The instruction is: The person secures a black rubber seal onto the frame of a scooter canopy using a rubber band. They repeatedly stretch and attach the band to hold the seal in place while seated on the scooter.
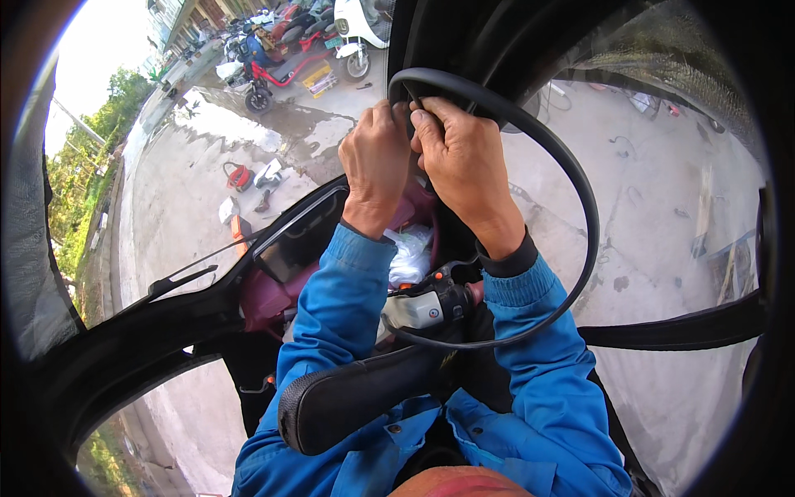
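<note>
Pinching with both hands, you hold one long black rubber strip [571, 178] that loops round to your right; your left hand [377, 157] has its fingers curled shut on the strip's upper end; your right hand [464, 161] presses fingertips closed beside it; one black handlebar grip [451, 302] sits below.

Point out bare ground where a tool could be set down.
Free: the concrete right of the black rubber loop, and the wet patch left of the hands, short of the red tool. Crowded: the scooter handlebar below both hands, and the parked scooters.
</note>
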`<move>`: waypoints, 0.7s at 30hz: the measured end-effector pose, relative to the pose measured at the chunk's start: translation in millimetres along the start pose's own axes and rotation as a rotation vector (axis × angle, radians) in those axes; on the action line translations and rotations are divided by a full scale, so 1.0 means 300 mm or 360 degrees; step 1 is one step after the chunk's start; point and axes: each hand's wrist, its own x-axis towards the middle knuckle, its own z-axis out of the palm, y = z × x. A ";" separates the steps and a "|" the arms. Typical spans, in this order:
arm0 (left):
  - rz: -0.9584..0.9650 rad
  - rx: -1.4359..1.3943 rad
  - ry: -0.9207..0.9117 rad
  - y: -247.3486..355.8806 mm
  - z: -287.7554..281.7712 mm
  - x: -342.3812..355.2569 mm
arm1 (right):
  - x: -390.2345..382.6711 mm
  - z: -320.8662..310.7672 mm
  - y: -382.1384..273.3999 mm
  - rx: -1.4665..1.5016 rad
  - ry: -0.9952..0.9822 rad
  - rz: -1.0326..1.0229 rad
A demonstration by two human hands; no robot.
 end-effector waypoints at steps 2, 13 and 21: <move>0.0000 0.0076 -0.0150 0.024 -0.041 0.015 | 0.016 0.000 -0.002 -0.0145 0.0070 -0.0095; 0.0144 0.0012 0.0025 0.018 -0.035 0.053 | 0.044 -0.030 0.015 -0.0210 0.0200 -0.0306; 0.0124 -0.0127 -0.0077 -0.015 -0.056 0.071 | 0.021 -0.007 0.065 -0.0020 0.0203 -0.0168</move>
